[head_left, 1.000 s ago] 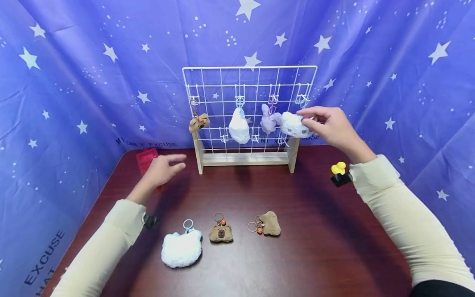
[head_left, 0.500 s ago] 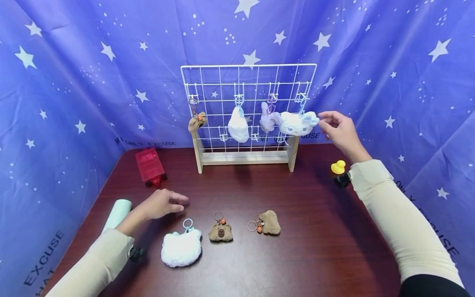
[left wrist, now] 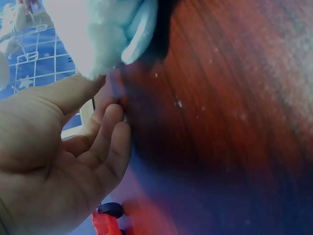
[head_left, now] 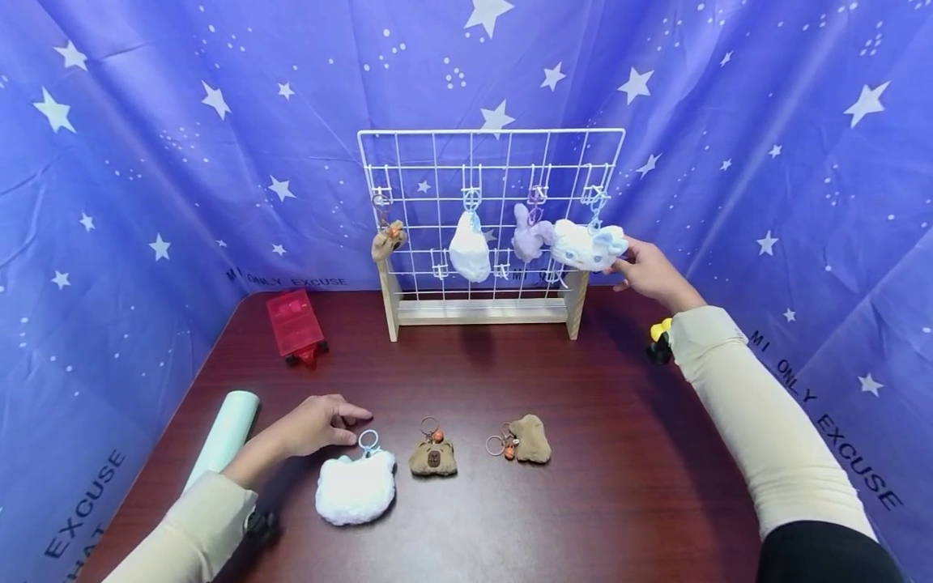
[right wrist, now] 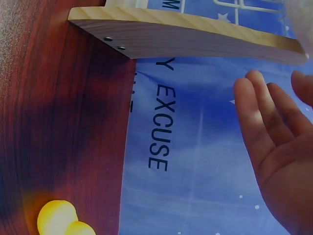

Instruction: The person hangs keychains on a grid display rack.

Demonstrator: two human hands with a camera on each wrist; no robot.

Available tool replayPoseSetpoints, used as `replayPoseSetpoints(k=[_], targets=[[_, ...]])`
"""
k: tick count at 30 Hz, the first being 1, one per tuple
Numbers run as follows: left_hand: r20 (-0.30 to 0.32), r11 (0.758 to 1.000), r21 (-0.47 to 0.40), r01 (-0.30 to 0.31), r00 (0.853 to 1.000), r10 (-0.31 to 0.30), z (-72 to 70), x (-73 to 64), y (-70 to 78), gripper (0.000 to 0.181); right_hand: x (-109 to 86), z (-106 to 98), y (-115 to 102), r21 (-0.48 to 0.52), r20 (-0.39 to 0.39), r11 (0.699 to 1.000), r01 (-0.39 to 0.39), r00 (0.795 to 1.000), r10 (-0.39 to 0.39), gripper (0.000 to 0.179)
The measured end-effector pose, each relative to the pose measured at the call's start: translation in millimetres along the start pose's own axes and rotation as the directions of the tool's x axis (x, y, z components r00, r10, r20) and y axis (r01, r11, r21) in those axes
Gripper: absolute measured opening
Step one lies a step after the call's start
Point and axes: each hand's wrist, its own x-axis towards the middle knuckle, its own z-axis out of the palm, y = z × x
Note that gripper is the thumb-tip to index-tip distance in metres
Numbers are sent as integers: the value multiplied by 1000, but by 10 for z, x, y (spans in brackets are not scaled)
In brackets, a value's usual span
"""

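Note:
On the table my left hand (head_left: 318, 424) is beside a white plush keychain (head_left: 355, 489) with a light blue ring. Its fingers are loosely bent and hold nothing; in the left wrist view the thumb lies near or against the plush. My right hand (head_left: 651, 274) is at the right edge of a hanging white plush keychain with a blue bow (head_left: 589, 246), some fingertips partly behind it. The right wrist view shows those fingers (right wrist: 250, 105) fairly straight, apart from the thumb. The keychain hangs from a hook on the white wire rack (head_left: 490, 129).
A brown plush (head_left: 389, 240), a white one (head_left: 470, 248) and a purple one (head_left: 530, 233) also hang there. Two brown plush keychains, one face-up (head_left: 434, 459) and one turned over (head_left: 532, 440), lie on the table. Around stand a red toy cart (head_left: 295, 325), mint cylinder (head_left: 226, 429) and yellow duck (head_left: 659, 328).
My left hand has come down and nearer, from beside the red cart to the white plush's ring. My right hand has shifted from the hanging plush's front to its right edge.

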Motion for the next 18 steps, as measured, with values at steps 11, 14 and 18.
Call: replayPoseSetpoints(k=[11,14,18], targets=[[-7,999,-32,-44,999,44,54,25,8,37,55,44,29,26,-8,999,31,999,-31,29],[-3,998,-43,-40,999,40,61,30,12,36,71,48,29,12,-20,999,33,999,-33,28],[13,998,-61,-35,999,36,72,38,17,37,88,54,32,3,-28,999,35,999,-35,28]])
